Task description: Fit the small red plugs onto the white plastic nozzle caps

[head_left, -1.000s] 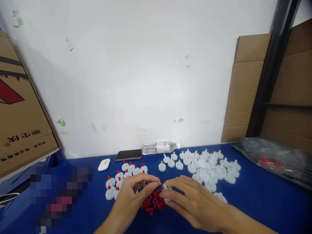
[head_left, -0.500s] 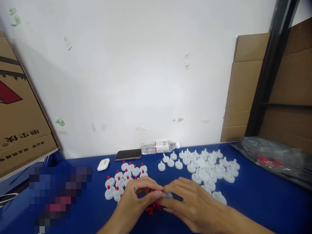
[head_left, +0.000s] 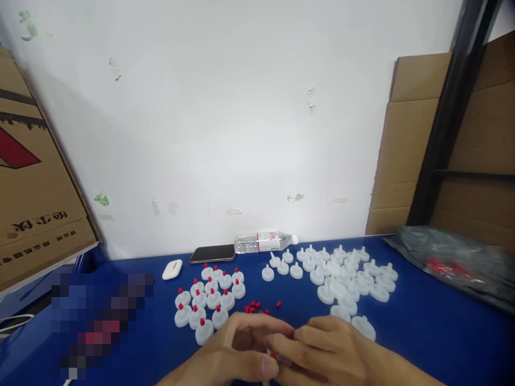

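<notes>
The right hand curls around a mostly hidden white plastic dome with a small red tip, low in the frame's centre; the left hand has its thumb just beside it, though whether it grips I cannot tell. The dome could slip, since few fingertips seem to reach it. A sideways nudge by the left hand could topple the nearest red-tipped white dome, and brushing the small loose red plastic caps could scatter them. A strip of blue table gives room between the hands and the untipped white domes centre-right; the near edge is out of view.
</notes>
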The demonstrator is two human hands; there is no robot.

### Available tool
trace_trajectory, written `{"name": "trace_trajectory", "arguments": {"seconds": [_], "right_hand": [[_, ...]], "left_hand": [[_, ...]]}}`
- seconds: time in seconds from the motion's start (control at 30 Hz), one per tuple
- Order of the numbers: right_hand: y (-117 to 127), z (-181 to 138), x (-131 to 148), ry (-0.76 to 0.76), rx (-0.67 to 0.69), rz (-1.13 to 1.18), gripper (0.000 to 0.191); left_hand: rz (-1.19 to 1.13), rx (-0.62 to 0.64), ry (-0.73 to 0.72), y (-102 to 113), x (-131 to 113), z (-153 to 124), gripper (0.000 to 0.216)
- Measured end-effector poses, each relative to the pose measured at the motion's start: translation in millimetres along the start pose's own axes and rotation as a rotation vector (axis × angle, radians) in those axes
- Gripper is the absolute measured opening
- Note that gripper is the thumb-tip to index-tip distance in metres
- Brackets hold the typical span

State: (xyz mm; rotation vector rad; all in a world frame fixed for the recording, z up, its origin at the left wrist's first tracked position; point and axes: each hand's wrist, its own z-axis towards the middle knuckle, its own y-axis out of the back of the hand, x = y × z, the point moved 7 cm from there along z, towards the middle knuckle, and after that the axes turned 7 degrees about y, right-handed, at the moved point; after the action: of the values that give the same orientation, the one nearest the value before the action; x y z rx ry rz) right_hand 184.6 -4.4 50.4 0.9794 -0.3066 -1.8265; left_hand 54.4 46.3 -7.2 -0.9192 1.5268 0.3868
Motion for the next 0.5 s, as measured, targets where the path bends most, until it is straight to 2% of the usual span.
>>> {"name": "trace_trajectory", "arguments": {"seconds": [0.1,0.23,0.5], "right_hand": [[0.2,1.2,3.6,0.001,0.048,-0.017,0.022],[5.0,6.7,2.6,-0.029,0.018,0.001,0.029],[2.9,8.0,0.3,-0.049,0.046,0.076,0.033]], "left_hand": [[0.035,-0.014,-0.013,-1.5,1.1,-3.8,0.052],[0.048,-0.030,0.003,-4.6,0.8,-7.3,0.055],[0.085,-0.037,0.022,4.5,2.4,1.4,0.059]]}}
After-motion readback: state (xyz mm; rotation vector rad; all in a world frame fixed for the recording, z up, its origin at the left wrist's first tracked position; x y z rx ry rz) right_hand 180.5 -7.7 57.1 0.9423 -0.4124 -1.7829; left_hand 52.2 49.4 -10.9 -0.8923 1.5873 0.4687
